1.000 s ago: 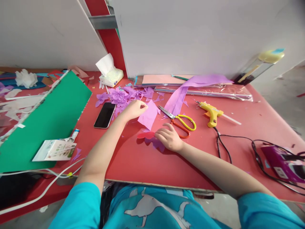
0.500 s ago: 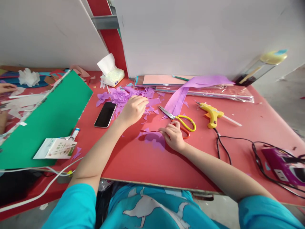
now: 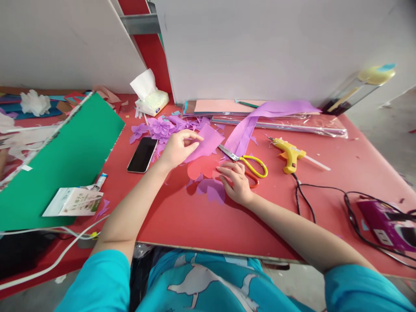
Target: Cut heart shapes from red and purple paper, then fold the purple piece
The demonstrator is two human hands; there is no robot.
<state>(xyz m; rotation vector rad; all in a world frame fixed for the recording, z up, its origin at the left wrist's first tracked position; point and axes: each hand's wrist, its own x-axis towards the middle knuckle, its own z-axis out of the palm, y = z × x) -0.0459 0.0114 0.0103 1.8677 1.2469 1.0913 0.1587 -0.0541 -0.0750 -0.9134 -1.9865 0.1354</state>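
My left hand [image 3: 177,148] pinches a flat piece of purple paper [image 3: 208,142] and holds it just above the red table [image 3: 201,216]. My right hand [image 3: 236,181] lies with fingers stretched on a red heart-shaped paper template [image 3: 202,168], pressing it down. Cut purple petals [image 3: 212,190] lie beneath and beside that hand. Yellow-and-orange scissors [image 3: 244,163] rest just beyond my right hand. A heap of purple paper flowers and scraps [image 3: 165,128] lies behind my left hand.
A black phone [image 3: 142,154] lies left of my left hand. A yellow glue gun [image 3: 288,153] with black cord [image 3: 325,208], a long purple strip [image 3: 253,123], a tissue pack [image 3: 150,100], a green board [image 3: 61,160] and a purple box [image 3: 386,223] stand around.
My left hand lifted a purple paper piece out of the scrap heap. The red heart template shows again under my right hand's fingers, which shifted slightly.
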